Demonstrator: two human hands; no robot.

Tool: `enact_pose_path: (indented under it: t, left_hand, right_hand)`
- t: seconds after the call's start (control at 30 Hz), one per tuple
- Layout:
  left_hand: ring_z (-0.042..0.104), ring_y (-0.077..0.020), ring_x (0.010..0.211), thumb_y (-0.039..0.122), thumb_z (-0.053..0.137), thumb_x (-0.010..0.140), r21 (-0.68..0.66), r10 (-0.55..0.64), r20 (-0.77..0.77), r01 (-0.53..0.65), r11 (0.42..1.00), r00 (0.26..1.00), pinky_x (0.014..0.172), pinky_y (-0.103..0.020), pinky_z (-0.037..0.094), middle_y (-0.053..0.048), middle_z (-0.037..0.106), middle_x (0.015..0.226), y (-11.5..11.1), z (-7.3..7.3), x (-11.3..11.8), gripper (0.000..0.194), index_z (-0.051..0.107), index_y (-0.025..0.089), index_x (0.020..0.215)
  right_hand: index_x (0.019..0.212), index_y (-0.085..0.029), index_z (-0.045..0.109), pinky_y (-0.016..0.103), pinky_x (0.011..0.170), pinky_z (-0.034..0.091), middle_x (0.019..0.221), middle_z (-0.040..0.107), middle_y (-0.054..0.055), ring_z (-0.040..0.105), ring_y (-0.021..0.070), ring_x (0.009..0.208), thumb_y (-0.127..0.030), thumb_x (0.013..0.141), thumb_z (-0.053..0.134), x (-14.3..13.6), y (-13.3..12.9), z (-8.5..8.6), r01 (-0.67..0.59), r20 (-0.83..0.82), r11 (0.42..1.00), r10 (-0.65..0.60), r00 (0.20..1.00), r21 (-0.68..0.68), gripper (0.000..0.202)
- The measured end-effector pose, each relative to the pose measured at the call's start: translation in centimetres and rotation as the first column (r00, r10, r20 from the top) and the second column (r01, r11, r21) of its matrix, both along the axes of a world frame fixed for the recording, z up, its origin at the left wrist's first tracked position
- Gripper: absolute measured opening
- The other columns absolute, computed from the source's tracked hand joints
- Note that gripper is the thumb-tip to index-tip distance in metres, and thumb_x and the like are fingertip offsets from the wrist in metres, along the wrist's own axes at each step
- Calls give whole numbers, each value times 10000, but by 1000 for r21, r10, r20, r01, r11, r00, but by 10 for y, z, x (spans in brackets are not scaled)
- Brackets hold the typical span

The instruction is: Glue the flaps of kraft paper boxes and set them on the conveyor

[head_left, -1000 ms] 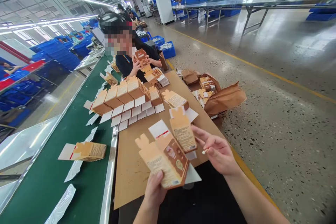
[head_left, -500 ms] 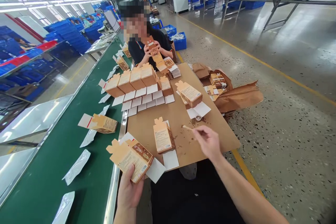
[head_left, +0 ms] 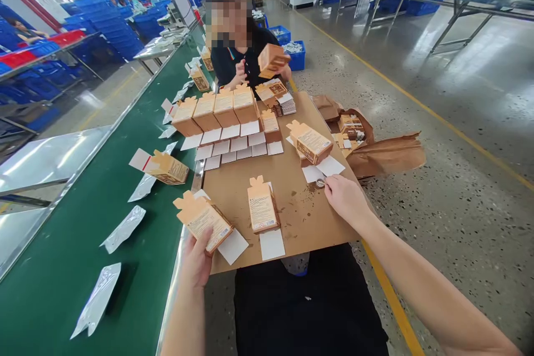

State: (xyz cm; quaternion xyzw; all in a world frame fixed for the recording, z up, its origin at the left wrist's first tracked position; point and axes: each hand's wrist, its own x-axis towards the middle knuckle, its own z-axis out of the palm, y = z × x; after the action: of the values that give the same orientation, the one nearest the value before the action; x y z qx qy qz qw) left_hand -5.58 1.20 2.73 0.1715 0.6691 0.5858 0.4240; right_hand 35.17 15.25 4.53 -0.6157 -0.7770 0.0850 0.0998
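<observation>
Cartons [head_left: 227, 122] piled together are folded but not shut, my left hand [head_left: 195, 264] grips another open carton [head_left: 211, 218] in front of them, and I can't tell my right hand's [head_left: 344, 196] hold.

A tan-and-brown, box-shaped cardboard carton [head_left: 204, 218] is held at a slant in the left hand [head_left: 198, 262], above the near left corner of the brown cardboard sheet [head_left: 300, 228]. Its tan face, printed with small dark lines of text, is turned up (the thumb covers a little of it). A notched tan flap stands open at the far left end; a plain white flap sticks out at the near right. A small, round, pale-rimmed dish [head_left: 320, 182] sits on the sheet, just beside the right hand's [head_left: 347, 200] fingertips, its contents too small to tell.
</observation>
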Motion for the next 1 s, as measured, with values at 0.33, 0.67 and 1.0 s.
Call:
enact_pose_path:
  t: [0.33,0.67,1.0]
  left_hand:
    - [768,-523,1459,669,1162,566,-9,-89,-13,89,996,996,1233,-666,640,-215,860,1446,-11,-12,2,955,814,201,1323]
    - [819,-456,1361,630,1176,563,5,-51,-48,51,999,998,1219,-640,643,-199,877,1375,-28,1,20,916,794,192,1271]
    - [820,-465,1362,613,1151,633,23,-82,-83,84,996,993,1185,-651,651,-218,857,1427,-31,8,33,941,738,203,1373]
  right_hand:
    - [811,-247,691,315,685,474,777,719,36,657,202,708,-168,1074,611,10,-40,18,14,-268,969,55,962,248,285]
    - [813,-264,644,298,630,441,711,618,-16,552,155,626,-86,1110,619,-143,-160,-52,-431,-466,826,562,684,363,347]
    - [795,-244,593,305,620,357,756,572,-21,497,150,657,-58,1104,614,-141,-142,-68,-555,-381,786,617,688,271,361]
